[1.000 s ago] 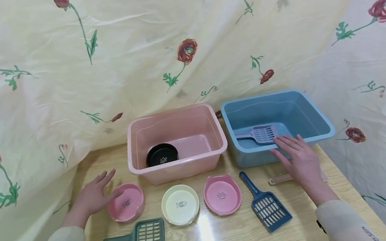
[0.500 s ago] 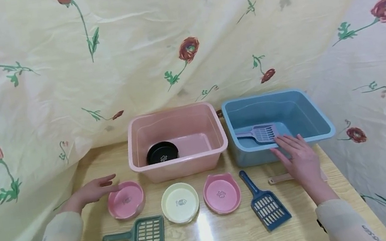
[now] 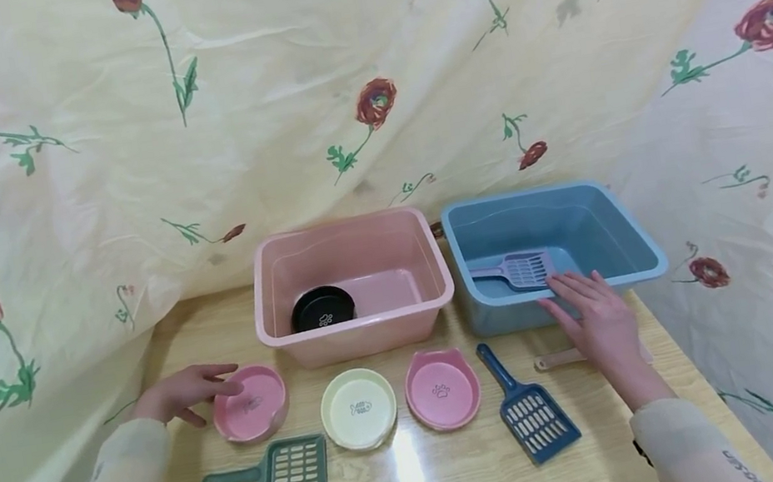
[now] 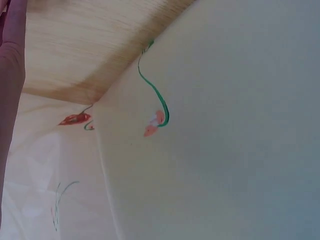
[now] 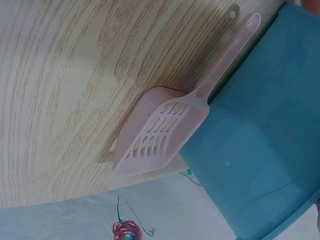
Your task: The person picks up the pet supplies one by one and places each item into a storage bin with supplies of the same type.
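My left hand is at the left rim of a round pink pet bowl. Its fingers reach over the rim and the thumb sits apart, outside the bowl. My right hand rests on the front rim of the blue litter box, fingers extended. Inside that box lies a lilac litter scoop. Under the right forearm is a pale pink scoop, mostly hidden in the head view; the right wrist view shows it whole, beside the blue box. The left wrist view catches only part of the left hand.
A pink litter box holding a black bowl stands left of the blue one. Along the front lie a green scoop, a cream bowl, a pink cat-eared bowl and a navy scoop. Flowered cloth hangs behind.
My left hand has come down from above to the pink bowl's left rim, its thumb dropping outside the bowl. The right hand stays on the blue box's rim.
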`<state>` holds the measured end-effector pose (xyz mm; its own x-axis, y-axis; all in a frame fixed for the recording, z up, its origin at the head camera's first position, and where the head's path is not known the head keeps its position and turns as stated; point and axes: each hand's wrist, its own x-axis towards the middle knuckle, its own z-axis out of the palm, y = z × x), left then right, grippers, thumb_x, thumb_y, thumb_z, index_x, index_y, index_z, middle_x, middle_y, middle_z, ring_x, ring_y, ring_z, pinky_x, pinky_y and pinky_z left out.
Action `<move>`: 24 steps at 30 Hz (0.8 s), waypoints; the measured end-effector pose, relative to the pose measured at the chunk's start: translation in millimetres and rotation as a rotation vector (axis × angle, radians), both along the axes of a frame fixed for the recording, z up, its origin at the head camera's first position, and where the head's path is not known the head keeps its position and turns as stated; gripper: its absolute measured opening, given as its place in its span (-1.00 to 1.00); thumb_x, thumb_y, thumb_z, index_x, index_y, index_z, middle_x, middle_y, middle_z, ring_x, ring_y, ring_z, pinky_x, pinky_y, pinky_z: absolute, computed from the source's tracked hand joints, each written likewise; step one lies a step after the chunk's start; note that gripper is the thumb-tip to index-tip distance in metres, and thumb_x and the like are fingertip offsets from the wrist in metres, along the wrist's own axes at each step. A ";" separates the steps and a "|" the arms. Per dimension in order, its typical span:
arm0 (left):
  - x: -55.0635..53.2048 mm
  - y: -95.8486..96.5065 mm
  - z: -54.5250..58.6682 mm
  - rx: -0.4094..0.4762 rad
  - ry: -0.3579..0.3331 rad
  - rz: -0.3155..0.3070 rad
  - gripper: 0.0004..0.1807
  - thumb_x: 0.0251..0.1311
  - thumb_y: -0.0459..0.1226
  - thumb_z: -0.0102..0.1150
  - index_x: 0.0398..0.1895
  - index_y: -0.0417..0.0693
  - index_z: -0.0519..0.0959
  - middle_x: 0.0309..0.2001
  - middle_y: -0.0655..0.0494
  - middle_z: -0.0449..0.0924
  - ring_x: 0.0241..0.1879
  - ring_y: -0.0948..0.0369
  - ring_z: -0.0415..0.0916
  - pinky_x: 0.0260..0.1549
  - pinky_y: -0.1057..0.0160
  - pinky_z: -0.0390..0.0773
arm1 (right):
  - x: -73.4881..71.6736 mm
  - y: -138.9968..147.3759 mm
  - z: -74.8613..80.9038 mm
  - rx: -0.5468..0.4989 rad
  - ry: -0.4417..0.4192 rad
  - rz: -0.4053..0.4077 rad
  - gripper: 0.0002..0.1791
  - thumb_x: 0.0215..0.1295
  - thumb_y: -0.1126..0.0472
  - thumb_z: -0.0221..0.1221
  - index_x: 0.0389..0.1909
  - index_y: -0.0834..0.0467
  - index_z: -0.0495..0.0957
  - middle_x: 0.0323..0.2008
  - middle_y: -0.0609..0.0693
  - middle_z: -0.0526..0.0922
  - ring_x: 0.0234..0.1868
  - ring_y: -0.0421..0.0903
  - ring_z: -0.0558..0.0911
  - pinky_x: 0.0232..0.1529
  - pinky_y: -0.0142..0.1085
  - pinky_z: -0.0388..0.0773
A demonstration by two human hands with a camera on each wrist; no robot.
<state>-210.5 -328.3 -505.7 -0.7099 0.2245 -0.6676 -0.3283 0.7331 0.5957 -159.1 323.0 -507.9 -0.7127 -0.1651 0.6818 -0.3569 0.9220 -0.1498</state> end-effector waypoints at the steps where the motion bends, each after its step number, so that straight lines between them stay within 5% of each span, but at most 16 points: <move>1: 0.1 0.3 -0.5 -0.004 0.004 -0.004 -0.12 0.43 0.02 0.31 0.62 -0.27 0.23 0.46 -0.49 0.35 0.28 -0.26 0.48 -0.10 -0.11 0.77 | 0.6 -0.1 -0.7 0.001 -0.006 -0.004 -0.06 0.57 -0.47 -0.20 0.12 0.29 0.74 0.05 0.28 0.78 0.11 0.32 0.75 0.38 0.29 0.47; 7: -1.2 1.1 1.0 0.027 0.006 -0.004 -0.16 0.42 -0.10 0.34 0.59 -0.35 0.24 0.40 -0.52 0.38 0.20 -0.17 0.54 -0.15 -0.05 0.81 | 3.7 -0.4 -2.7 -0.012 -0.021 -0.014 -0.07 0.56 -0.47 -0.19 0.15 0.29 0.74 0.07 0.28 0.78 0.13 0.31 0.74 0.50 0.18 0.37; 13: -3.8 3.9 1.5 0.057 -0.023 0.039 -0.17 0.39 -0.22 0.37 0.59 -0.36 0.23 0.31 -0.46 0.47 0.11 -0.10 0.60 -0.19 0.00 0.82 | 5.2 -1.0 -1.5 -0.021 -0.006 -0.013 -0.07 0.57 -0.47 -0.19 0.13 0.30 0.74 0.06 0.29 0.78 0.10 0.32 0.75 0.36 0.31 0.47; 24: 1.8 6.9 -10.8 0.035 0.034 0.062 -0.30 0.40 -0.29 0.34 0.52 -0.37 0.35 0.17 -0.31 0.65 0.00 -0.01 0.67 -0.28 0.04 0.82 | 4.2 -0.3 2.5 -0.020 -0.028 -0.009 -0.07 0.56 -0.47 -0.18 0.13 0.29 0.74 0.06 0.28 0.78 0.12 0.31 0.74 0.42 0.29 0.43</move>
<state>-208.8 -321.4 -516.6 -0.7452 0.2021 -0.6355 -0.3518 0.6905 0.6320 -154.9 322.7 -505.5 -0.7331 -0.1452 0.6645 -0.3442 0.9218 -0.1782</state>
